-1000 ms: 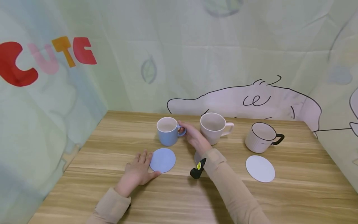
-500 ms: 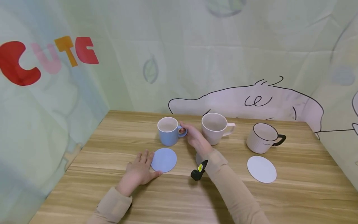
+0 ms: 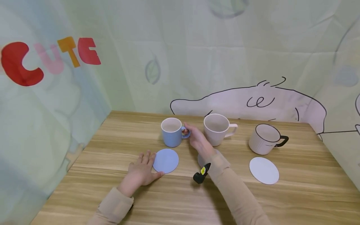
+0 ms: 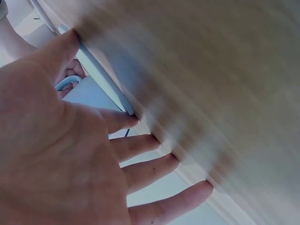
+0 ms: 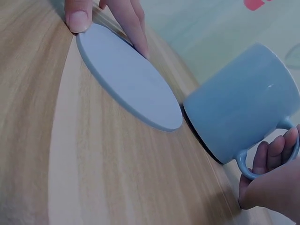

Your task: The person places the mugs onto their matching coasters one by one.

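My right hand grips the handle of a blue mug, its fingers curled through the loop, as the right wrist view also shows. The mug stands upright behind a round blue coaster, at the back left of the wooden table. My left hand lies palm down with its fingers spread. Its thumb and index finger touch the coaster's left edge; in the left wrist view the other fingertips rest on the tabletop. Under my right wrist a grey coaster is partly hidden.
A white mug stands just right of my right hand, handle to the right. Farther right is a white mug with a black rim and handle, a white coaster in front of it. A printed curtain hangs behind the table.
The blue mug, with my right hand on its handle, has shifted slightly to the right relative to the blue coaster. My left hand keeps its place at the coaster. The head view has drifted a little.
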Available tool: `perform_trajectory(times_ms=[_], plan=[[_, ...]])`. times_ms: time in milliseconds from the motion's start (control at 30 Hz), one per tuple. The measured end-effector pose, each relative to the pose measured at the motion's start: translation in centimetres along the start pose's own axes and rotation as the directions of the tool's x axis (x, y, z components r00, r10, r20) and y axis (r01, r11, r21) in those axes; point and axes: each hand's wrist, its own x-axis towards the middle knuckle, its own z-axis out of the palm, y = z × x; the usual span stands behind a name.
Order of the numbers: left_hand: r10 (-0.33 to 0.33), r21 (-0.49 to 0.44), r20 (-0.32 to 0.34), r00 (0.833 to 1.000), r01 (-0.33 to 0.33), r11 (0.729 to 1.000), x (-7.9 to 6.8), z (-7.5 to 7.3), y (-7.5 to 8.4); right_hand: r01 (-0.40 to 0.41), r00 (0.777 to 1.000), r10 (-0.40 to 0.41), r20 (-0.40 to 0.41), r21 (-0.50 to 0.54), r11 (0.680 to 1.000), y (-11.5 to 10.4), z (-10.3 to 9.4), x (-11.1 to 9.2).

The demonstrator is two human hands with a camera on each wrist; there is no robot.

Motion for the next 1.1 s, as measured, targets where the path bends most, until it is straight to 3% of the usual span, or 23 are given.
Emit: perform_trajectory(times_ms=[467,1100], plan=[[-0.004,-0.004,-0.002,1.0,0.004,1.0,0.1,0.1,0.0,0.045,0.996,-0.04,-0.079,0.063,0.997,0.6,0.3,-0.8],[-0.008,0.002,0.013,1.0,0.008,1.0,0.3,0.2,0.0,0.064,0.995,-0.055,-0.081,0.118,0.991,1.0,0.6,-2.0]])
